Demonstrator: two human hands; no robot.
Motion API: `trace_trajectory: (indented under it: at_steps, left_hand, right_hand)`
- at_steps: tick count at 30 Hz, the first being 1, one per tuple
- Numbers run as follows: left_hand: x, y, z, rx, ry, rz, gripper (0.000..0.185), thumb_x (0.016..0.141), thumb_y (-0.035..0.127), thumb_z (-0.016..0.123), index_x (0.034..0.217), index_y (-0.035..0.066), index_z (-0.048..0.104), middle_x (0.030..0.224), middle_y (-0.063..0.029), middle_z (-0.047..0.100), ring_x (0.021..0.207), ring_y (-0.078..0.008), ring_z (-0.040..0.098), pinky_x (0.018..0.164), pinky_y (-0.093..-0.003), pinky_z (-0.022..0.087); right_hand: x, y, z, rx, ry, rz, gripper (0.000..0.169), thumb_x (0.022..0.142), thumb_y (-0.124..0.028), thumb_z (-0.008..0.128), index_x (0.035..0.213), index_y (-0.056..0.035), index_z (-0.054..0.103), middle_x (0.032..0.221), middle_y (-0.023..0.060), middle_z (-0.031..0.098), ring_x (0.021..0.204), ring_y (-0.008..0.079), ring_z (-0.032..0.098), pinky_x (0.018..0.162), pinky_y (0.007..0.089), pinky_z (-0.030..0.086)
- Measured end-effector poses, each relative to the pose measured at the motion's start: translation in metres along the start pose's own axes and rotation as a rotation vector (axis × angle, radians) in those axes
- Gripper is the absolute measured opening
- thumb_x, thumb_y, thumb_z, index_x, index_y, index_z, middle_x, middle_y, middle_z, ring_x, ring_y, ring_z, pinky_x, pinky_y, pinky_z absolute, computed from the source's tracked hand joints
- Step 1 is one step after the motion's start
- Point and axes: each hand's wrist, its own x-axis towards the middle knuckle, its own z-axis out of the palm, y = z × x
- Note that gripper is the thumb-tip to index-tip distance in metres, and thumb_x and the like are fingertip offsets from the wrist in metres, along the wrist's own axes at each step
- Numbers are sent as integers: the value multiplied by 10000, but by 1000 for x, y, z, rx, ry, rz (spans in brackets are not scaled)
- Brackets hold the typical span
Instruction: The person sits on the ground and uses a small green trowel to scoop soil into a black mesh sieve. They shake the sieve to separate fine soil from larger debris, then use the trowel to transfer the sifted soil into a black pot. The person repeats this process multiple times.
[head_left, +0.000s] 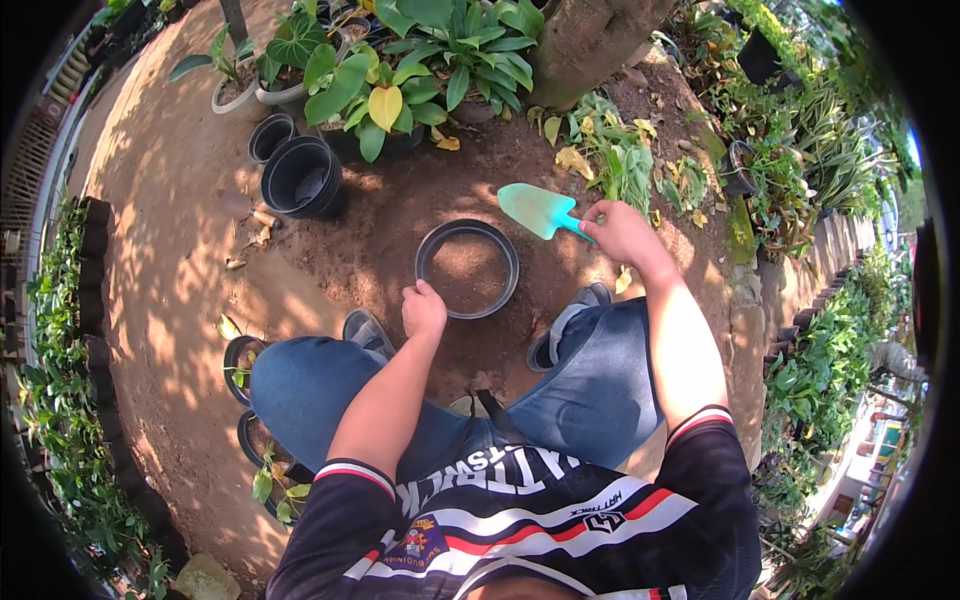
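A round black plastic plant pot (513, 279) stands on the ground between my feet, with brown soil (466, 274) inside it. My left hand (423, 309) grips the pot's rim at its near left side. In my right hand (622, 231) is a turquoise hand trowel (537, 210), held by its handle. The trowel's blade points left, above the ground just beyond the pot's far right rim. Some soil seems to cling to the blade.
Stacked black pots (300, 176) stand at the far left, near a second trowel with a wooden handle (266, 218). Potted leafy plants (382, 105) and a tree trunk (592, 49) line the back. Wilted cut greens (626, 165) lie at right. Potted seedlings (276, 450) sit beside my left knee.
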Motion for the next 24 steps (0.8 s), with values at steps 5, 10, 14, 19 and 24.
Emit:
trace_trajectory:
  at_steps: [5, 10, 14, 19, 24]
  left_hand:
    - [10, -3, 17, 12, 71, 18, 458, 911, 378, 398, 1154, -8, 443, 1163, -246, 520, 1093, -388, 498, 925, -460, 390]
    - [0, 11, 21, 55, 27, -16, 522, 881, 345, 479, 1209, -37, 338, 1199, -289, 458, 1129, -408, 454, 938, -470, 376]
    - [-1, 11, 24, 52, 29, 16, 486, 873, 305, 501, 1172, -46, 343, 1147, -294, 473, 1097, -419, 462, 925, -474, 380]
    - [0, 10, 27, 19, 89, 28, 441, 864, 271, 521, 1127, -48, 367, 1098, -296, 488, 1042, -428, 486, 896, -477, 388]
    - [0, 8, 32, 16, 129, 38, 422, 866, 250, 514, 1119, -59, 381, 1057, -295, 496, 1013, -434, 494, 877, -471, 388]
  right_hand:
    - [25, 4, 3, 142, -134, 105, 299, 829, -317, 626, 856, -20, 646, 713, 115, 624, 605, 204, 585, 568, 340, 446]
    - [68, 31, 21, 356, -252, 89, 280, 877, -298, 579, 868, -20, 605, 670, 52, 597, 505, 119, 526, 463, 310, 401]
    - [121, 54, 29, 330, -354, 107, 247, 903, -275, 542, 883, -30, 566, 695, 34, 596, 519, 115, 528, 461, 296, 407]
    - [170, 77, 75, -80, -98, 53, 339, 831, -376, 593, 988, -75, 582, 863, 126, 651, 826, 266, 633, 710, 389, 490]
    - [185, 88, 121, 20, -41, 226, 420, 830, -472, 525, 978, -93, 629, 1064, 167, 619, 1022, 324, 573, 865, 425, 444]
